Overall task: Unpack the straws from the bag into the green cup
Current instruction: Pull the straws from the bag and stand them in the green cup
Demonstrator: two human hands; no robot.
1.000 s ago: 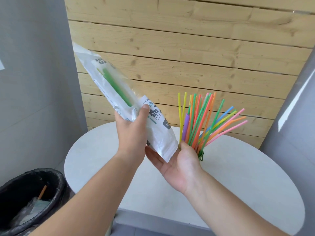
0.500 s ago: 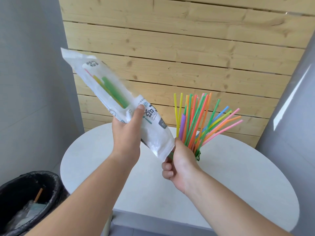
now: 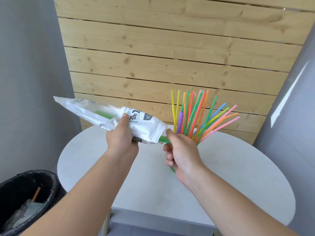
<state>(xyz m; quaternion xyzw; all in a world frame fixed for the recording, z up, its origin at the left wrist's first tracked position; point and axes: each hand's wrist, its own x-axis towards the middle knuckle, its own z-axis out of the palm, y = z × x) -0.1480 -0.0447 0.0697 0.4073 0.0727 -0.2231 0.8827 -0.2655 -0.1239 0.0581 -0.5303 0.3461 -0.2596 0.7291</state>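
A black bin is parked on the floor at the bottom left, just off the left edge of the table. Some crumpled plastic and an orange stick-like thing can be seen inside it.

Next along, the bag is held in the air over the far left part of the round white table. It's tilted so the closed end points up-left and the open mouth points down-right. It's gripped around the middle by the left hand, with the thumb laid flat on top across the print. The other fingers are curled underneath and mostly hidden.

A green straw is seen poking out of the bag's mouth, and more green can be made out through the plastic higher up. That poking end is pinched between the thumb and forefinger of the right hand, and the other three fingers are curled in toward the palm.

The green cup is mostly blocked by that hand, so only a sliver is shown under the curled fingers. It's placed around the middle of the table, toward the far edge.

A whole fan of straws is stood in it: yellow, orange, green, pink, blue and one fat purple. The bendy tops are flopped out to the right.

Everything is backed by a wooden slat wall.
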